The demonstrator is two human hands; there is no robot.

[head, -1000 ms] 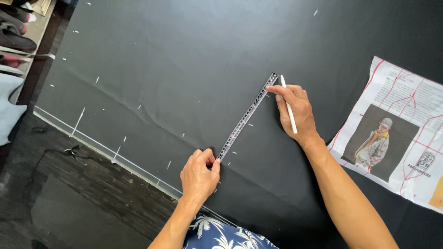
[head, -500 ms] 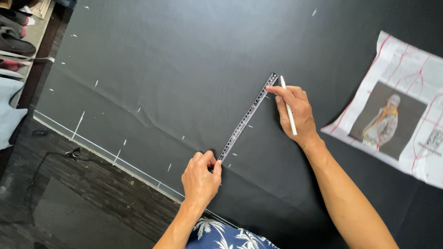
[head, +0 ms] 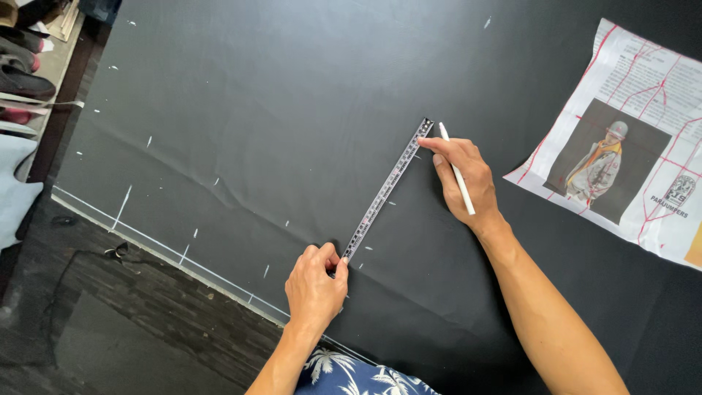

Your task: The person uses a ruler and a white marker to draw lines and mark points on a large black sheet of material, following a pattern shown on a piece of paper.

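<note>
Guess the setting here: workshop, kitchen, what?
Likely a tailoring or sewing workroom: black fabric spread flat with white chalk marks, a ruler pinned by the left hand, and a printed garment pattern sheet alongside.

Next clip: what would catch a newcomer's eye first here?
A large sheet of black fabric dotted with white chalk marks fills the view. Near its middle a clear ruler lies slanted, the left hand pressing its near end and the right hand at its far end holding a white chalk pencil. At the right edge lies a paper pattern sheet with red lines and a picture.
</note>
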